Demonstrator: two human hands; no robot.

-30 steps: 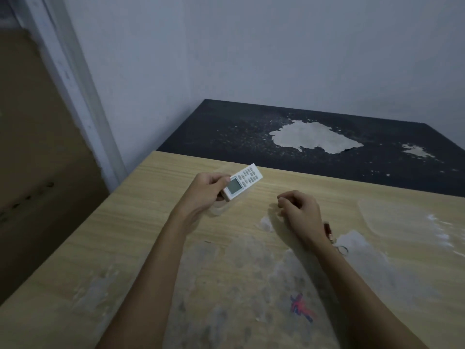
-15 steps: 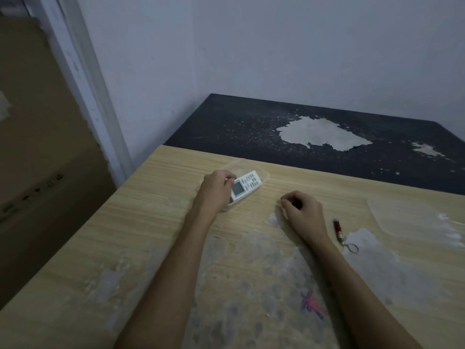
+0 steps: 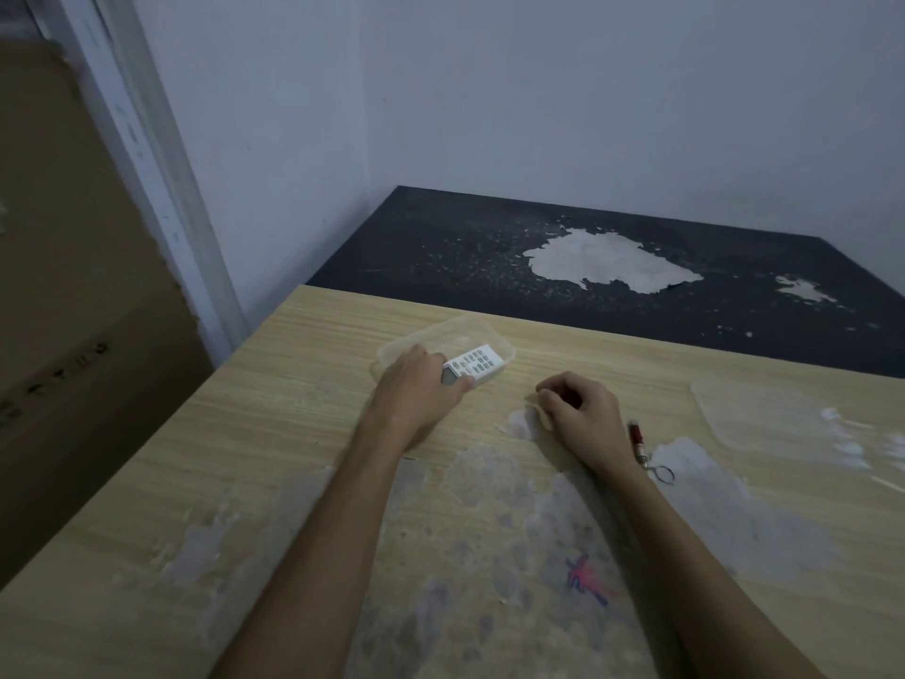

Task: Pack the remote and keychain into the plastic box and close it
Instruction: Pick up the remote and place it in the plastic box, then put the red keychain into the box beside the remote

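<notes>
Lowering a white remote (image 3: 474, 367) into a clear plastic box (image 3: 443, 346), a person's left hand (image 3: 420, 388) grips the near end of the device with fingers wrapped around it, while the far end lies inside the box's rim. The remote sits at an angle across the shallow container, and whether it rests flat on the bottom cannot be told from here. The right hand (image 3: 580, 414) rests on the wooden table (image 3: 303, 433) as a loose fist, holding nothing that can be seen. Just beside that wrist lies the keychain (image 3: 644, 445), a small red-barrelled piece with a metal ring, not yet packed. What looks like the clear lid (image 3: 778, 419) lies flat on the table, well apart to the right.

The box looks light and nothing steadies it; a push from the remote could slide or tip it toward the table's far edge. A remote left lying crooked could probably keep the lid from seating. The right forearm, so close to the keychain, could knock it aside when it moves.
</notes>
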